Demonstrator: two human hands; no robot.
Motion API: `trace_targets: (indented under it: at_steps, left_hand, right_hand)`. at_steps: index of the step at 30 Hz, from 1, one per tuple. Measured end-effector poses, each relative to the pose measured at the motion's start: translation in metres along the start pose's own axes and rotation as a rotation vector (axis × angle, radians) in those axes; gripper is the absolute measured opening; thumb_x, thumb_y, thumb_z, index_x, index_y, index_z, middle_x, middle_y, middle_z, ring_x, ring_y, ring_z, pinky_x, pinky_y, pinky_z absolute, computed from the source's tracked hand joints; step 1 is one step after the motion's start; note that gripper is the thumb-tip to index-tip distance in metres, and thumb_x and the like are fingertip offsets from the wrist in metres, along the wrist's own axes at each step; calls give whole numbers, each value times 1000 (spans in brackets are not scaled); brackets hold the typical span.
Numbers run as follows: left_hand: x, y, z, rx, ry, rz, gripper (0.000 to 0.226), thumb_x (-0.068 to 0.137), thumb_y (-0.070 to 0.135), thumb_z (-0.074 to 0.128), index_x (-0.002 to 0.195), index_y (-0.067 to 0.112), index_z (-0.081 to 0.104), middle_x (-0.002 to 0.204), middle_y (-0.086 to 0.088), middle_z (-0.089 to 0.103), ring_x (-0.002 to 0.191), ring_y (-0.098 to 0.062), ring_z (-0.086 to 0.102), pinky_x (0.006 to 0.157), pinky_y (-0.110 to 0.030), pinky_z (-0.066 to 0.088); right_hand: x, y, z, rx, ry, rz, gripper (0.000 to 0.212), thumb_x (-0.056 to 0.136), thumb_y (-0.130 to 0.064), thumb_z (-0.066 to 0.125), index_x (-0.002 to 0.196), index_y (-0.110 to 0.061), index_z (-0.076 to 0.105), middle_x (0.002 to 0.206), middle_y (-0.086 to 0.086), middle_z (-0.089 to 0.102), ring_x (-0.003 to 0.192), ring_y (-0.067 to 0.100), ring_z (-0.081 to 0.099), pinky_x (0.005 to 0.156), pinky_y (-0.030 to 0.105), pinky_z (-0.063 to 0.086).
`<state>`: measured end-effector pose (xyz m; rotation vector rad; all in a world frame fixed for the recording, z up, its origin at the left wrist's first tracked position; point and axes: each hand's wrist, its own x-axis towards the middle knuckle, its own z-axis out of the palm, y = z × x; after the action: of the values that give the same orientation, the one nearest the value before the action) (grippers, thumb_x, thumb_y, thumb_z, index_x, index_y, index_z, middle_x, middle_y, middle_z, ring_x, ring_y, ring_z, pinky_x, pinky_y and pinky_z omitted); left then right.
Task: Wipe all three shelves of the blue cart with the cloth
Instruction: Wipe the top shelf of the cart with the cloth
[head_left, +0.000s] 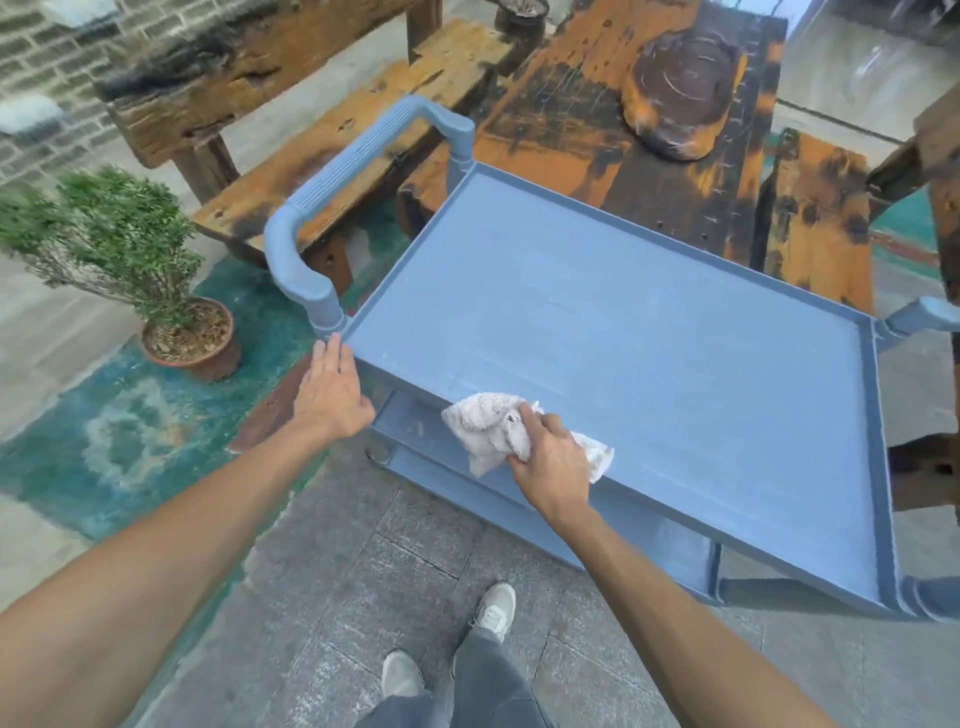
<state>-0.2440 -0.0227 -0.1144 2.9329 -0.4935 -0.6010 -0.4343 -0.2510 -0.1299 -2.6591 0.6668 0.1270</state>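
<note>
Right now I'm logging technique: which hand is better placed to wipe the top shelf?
Right. The right hand already grips the cloth on the top shelf's near edge; the left hand only braces the cart's corner.

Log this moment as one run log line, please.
step: wiping top shelf | right hand: grips cloth at near edge | left hand: open on cart corner | lower shelves: cloth not there

Blue cart (878, 499) top shelf (649, 332), white cloth (488, 428) on near edge
</note>
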Motion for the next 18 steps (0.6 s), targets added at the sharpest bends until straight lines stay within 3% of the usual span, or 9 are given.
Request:
trace_targets:
  at_steps: [4,9,14,16,18]
  left_hand:
    - [5,-16,-2,-199,-30,57,87,89,11,51,159,9,0,167,-1,-15,155,-18,-6,120,-42,29]
    - [19,-27,-4,-295,1,49,88,82,7,53,160,18,12,168,3,1,155,-19,8,120,-42,29]
    - [16,-36,1,-391,-33,92,106,70,18,62,160,18,5,168,2,3,155,-19,6,124,-40,21]
    - [5,-36,10,-431,21,88,112,72,25,69,159,19,1,168,0,3,155,-19,2,124,-40,19]
    - [-11,-31,22,-475,142,100,109,74,31,74,158,16,8,166,-5,10,154,-20,8,123,-41,20]
  right_hand:
    - [37,-50,16,8,-66,-140,73,88,-28,68,153,-24,35,138,7,51,122,32,56,85,39,53]
    - [86,-121,35,41,-213,-298,79,93,-28,65,160,-22,22,161,7,32,146,27,36,109,41,42]
    - [122,-171,45,142,-291,-467,73,93,-16,59,159,-23,29,165,6,30,153,21,23,121,41,30]
    - [126,-174,45,150,-314,-491,69,95,-16,57,158,-25,31,166,2,27,154,19,19,123,40,26]
    - [124,-168,39,180,-346,-528,65,95,-13,55,156,-24,35,165,0,30,154,17,21,123,38,26]
